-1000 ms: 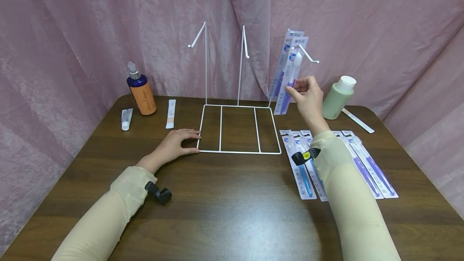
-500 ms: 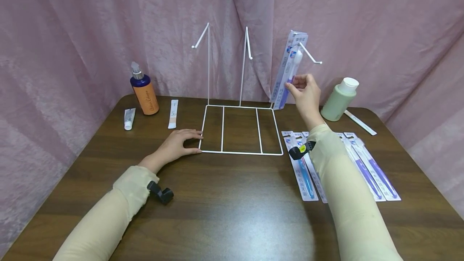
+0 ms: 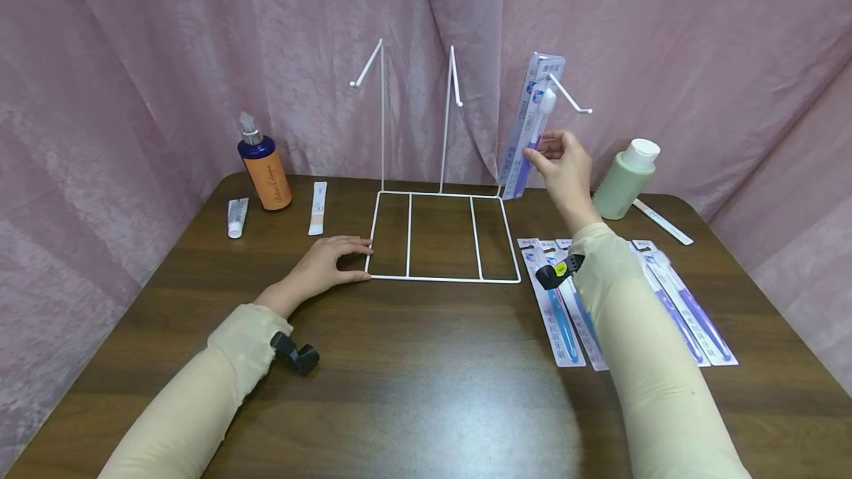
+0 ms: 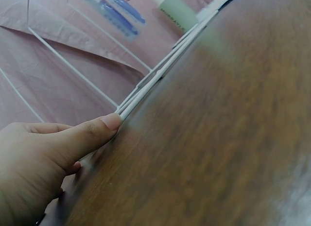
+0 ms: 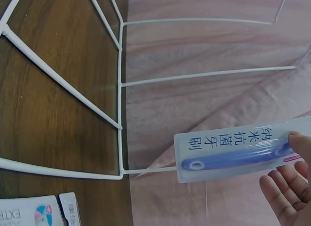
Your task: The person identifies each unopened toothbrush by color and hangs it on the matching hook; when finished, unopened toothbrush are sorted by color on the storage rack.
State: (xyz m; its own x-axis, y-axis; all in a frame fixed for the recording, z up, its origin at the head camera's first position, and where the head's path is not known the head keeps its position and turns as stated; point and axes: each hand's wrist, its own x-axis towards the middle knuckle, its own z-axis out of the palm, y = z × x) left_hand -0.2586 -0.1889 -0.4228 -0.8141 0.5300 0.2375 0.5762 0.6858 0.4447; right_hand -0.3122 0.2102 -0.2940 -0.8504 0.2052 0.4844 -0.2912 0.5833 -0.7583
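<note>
Toothbrush pack (image 3: 535,128): at 10 to 11 o'clock from the right hand and touching it; purple brush inside, nearly upright, its top leaning just past 12. A second pack (image 3: 521,113) sits close behind.
Right hook (image 3: 566,94): juts toward 4 o'clock from the pack's upper end; I can't make out whether the rod runs through its hole.
Right hand (image 3: 566,168): I see it pinching the pack's right edge in the lower half, thumb on the front, the fingers in my wrist view curled beneath.
Right sleeve (image 3: 646,331): reaches in from 5 o'clock, over the packs on the table (image 3: 555,309).
Left hand (image 3: 322,265): at the rack's 8 o'clock corner, relaxed, thumb and fingers spread apart; they touch the wire base (image 3: 442,280) without wrapping round it.
Left sleeve (image 3: 220,368): comes in from 7 to 8 o'clock.
Green bottle (image 3: 619,187): I have it at 3 o'clock from the right hand, near.
</note>
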